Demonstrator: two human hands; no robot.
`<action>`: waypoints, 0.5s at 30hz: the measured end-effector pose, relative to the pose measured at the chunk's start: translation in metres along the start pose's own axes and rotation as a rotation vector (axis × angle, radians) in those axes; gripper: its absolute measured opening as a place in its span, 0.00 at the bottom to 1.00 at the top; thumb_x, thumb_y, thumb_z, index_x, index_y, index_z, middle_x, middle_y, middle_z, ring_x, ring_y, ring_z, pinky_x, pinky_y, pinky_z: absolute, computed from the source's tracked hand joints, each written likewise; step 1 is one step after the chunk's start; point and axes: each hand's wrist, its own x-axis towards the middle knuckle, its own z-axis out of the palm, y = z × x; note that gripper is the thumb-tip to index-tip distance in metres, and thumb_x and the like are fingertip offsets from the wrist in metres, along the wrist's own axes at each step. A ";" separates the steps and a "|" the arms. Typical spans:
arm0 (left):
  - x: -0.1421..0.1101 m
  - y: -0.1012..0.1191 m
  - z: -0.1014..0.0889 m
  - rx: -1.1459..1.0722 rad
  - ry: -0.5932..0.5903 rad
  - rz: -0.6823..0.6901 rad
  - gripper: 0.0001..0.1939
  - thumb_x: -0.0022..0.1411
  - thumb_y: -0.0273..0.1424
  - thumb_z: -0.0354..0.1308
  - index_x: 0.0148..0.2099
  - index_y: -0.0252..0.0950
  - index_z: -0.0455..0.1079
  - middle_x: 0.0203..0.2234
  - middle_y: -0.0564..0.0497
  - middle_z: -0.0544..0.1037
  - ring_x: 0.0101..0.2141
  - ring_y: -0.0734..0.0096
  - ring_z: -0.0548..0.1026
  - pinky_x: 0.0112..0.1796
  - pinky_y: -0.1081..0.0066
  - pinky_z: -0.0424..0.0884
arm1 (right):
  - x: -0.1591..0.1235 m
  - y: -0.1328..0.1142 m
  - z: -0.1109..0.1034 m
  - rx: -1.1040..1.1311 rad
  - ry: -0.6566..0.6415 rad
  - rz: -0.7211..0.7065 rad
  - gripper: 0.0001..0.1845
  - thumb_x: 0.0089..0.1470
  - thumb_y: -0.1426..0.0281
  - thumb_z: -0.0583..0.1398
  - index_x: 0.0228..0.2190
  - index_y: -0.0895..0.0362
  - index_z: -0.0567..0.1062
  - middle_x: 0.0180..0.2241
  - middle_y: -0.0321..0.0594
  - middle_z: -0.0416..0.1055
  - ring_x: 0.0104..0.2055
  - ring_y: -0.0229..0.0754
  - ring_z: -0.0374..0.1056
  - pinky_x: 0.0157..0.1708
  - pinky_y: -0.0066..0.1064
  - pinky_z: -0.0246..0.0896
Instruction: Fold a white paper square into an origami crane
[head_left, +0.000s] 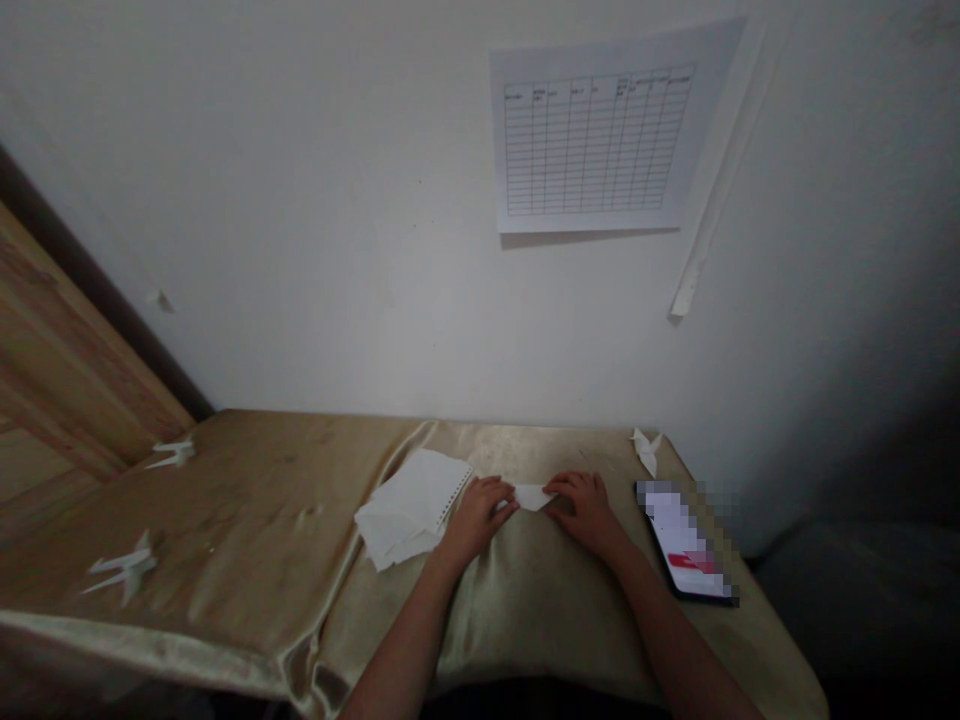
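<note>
The left hand (478,512) is pinching the left end of a small folded paper (533,497) between thumb and fingers, and the right hand (586,508) is gripping its right end the same way, so the paper is spanning the short gap between the two. It is lying nearer the far edge of the table (247,530) than the near one. Being thin and folded, it is probably going to handle as very light, crisp along its creases yet easy to crush or tear; its ends and creased edges are looking like the safest holds, with a light fingertip pinch. The glossy cloth (525,590) underneath is likely offering little grip.

Just beside the left hand, a pile of loose white sheets (416,495) is resting, its hole-punched edge facing right. Beyond the right hand, a phone (686,550) is lying along the right edge, and a folded paper figure (647,455) is sitting by the far right corner. Toward the left edge, two more paper figures (133,570) are standing apart, one near the far left corner, the other closer to the near edge.
</note>
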 end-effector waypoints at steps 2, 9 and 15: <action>0.000 0.000 0.000 -0.005 0.054 -0.008 0.11 0.69 0.38 0.55 0.46 0.42 0.76 0.48 0.48 0.80 0.57 0.57 0.71 0.59 0.55 0.64 | 0.001 0.002 0.001 0.000 0.029 0.006 0.14 0.59 0.67 0.58 0.45 0.46 0.78 0.51 0.39 0.74 0.58 0.49 0.63 0.65 0.56 0.34; 0.003 0.001 0.000 -0.099 0.247 -0.016 0.13 0.70 0.38 0.51 0.47 0.41 0.74 0.47 0.48 0.79 0.55 0.61 0.72 0.58 0.57 0.67 | 0.005 0.006 0.002 0.090 0.117 -0.008 0.15 0.62 0.64 0.54 0.40 0.50 0.80 0.43 0.40 0.78 0.52 0.48 0.68 0.65 0.52 0.40; 0.004 -0.004 0.001 -0.118 0.341 -0.055 0.09 0.67 0.38 0.56 0.42 0.41 0.74 0.46 0.48 0.79 0.55 0.59 0.71 0.58 0.55 0.66 | 0.009 0.009 0.004 0.226 0.214 0.031 0.16 0.59 0.62 0.55 0.40 0.52 0.81 0.41 0.41 0.78 0.48 0.48 0.69 0.56 0.42 0.58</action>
